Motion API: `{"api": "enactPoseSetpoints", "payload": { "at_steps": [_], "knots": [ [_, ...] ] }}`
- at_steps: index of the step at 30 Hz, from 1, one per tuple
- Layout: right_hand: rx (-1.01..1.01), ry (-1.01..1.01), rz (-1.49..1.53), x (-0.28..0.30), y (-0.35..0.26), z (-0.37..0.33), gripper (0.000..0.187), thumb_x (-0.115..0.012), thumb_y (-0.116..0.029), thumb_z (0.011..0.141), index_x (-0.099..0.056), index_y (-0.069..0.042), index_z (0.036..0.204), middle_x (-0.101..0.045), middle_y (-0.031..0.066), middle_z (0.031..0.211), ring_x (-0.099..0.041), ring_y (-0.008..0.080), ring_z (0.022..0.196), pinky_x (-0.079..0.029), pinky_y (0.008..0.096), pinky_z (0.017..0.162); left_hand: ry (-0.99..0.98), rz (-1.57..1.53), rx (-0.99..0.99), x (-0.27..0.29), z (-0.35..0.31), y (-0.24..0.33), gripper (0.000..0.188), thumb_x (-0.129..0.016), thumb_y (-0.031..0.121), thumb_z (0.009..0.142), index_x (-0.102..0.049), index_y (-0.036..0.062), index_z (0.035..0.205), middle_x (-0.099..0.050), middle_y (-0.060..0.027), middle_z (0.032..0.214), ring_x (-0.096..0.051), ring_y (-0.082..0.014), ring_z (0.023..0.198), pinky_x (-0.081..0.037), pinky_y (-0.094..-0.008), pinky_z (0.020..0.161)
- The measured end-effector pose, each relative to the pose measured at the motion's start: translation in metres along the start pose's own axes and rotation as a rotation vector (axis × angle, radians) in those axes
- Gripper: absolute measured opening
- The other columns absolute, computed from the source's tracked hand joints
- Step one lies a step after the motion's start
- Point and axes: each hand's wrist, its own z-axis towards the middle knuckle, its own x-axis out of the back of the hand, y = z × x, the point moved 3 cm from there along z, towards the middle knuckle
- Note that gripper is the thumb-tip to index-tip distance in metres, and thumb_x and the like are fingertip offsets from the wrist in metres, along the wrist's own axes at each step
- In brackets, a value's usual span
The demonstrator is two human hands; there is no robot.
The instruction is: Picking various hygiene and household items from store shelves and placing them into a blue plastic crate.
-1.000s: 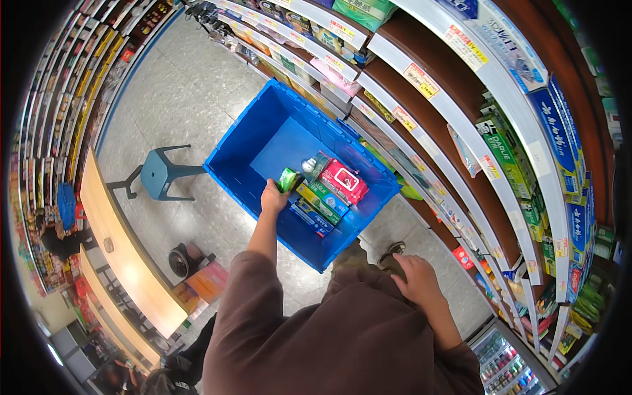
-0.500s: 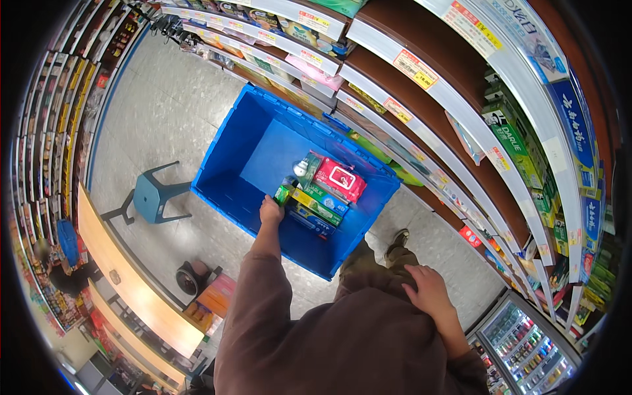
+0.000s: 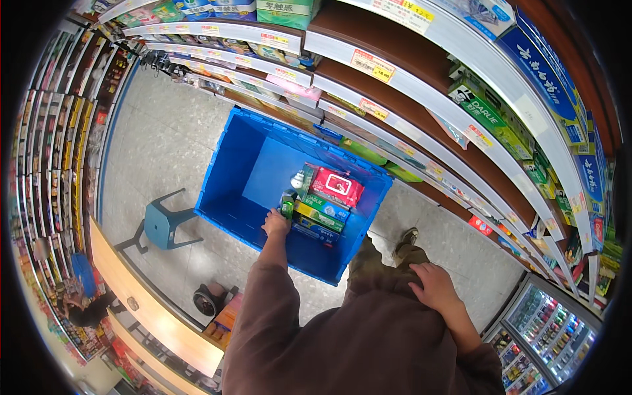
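My left hand reaches into a blue plastic crate on the floor. Its fingers close on a small green bottle with a dark top, standing at the left side of the packed goods. Beside it lie a green and yellow toothpaste box and a blue box. Farther back are a red pack of wipes and a white-topped item. My right hand rests on my leg with the fingers stretched out, holding nothing.
Shelves of boxed toothpaste and other goods curve along the far and right sides. A blue-grey stool stands left of the crate, and a wooden counter lies nearer. A lit drinks fridge is at lower right.
The view has shifted slightly. My left hand stays at the green bottle, which now looks more upright against the boxes. My right hand remains on my leg.
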Motion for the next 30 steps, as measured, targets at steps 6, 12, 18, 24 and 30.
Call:
{"api": "enactPoseSetpoints", "payload": {
  "at_steps": [6,12,18,24,30],
  "knots": [
    [0.014,0.026,0.038,0.000,0.006,-0.005,0.046,-0.075,-0.020,0.078,-0.061,-0.006,0.119,-0.064,0.0133,0.104,-0.061,0.0333,0.098,-0.049,0.0425,0.086,0.277,-0.217,0.020,0.018,-0.021,0.019,0.052,-0.070,0.034,0.082,-0.048,0.0060,0.120,-0.056,-0.0161,0.121,-0.060,-0.0373,0.112,-0.049,-0.0531,0.094],
    [-0.017,0.151,0.060,0.004,0.030,-0.016,0.041,-0.074,-0.023,0.080,-0.063,-0.006,0.115,-0.064,0.0132,0.105,-0.061,0.0326,0.100,-0.050,0.0427,0.086,0.333,-0.458,-0.558,0.022,-0.072,0.081,0.025,-0.066,0.026,0.084,-0.059,0.0053,0.097,-0.067,-0.0191,0.086,-0.065,-0.0416,0.081,-0.053,-0.0499,0.073],
    [-0.081,0.211,0.085,0.020,0.055,-0.047,0.044,-0.072,-0.024,0.084,-0.060,-0.005,0.122,-0.065,0.0148,0.114,-0.060,0.0337,0.112,-0.047,0.0442,0.096,0.091,-0.395,-1.114,0.037,-0.219,0.206,0.016,-0.063,0.021,0.087,-0.065,0.0075,0.096,-0.068,-0.0144,0.077,-0.068,-0.0344,0.071,-0.053,-0.0439,0.064],
    [-0.124,0.422,0.083,0.019,0.131,-0.112,0.042,-0.071,-0.025,0.084,-0.059,-0.004,0.119,-0.064,0.0166,0.112,-0.062,0.0365,0.106,-0.049,0.0456,0.092,-0.072,-0.149,-1.434,0.025,-0.358,0.337,0.016,-0.065,0.020,0.086,-0.066,0.0102,0.099,-0.069,-0.0111,0.076,-0.068,-0.0307,0.067,-0.054,-0.0417,0.063],
    [-0.214,0.520,0.109,-0.004,0.205,-0.198,0.042,-0.071,-0.026,0.084,-0.060,-0.005,0.118,-0.064,0.0169,0.111,-0.062,0.0361,0.107,-0.049,0.0455,0.091,-0.054,-0.051,-1.557,-0.015,-0.457,0.412,0.023,-0.067,0.020,0.086,-0.066,0.0099,0.107,-0.072,-0.0100,0.082,-0.070,-0.0264,0.068,-0.055,-0.0396,0.064]
  ]
}}
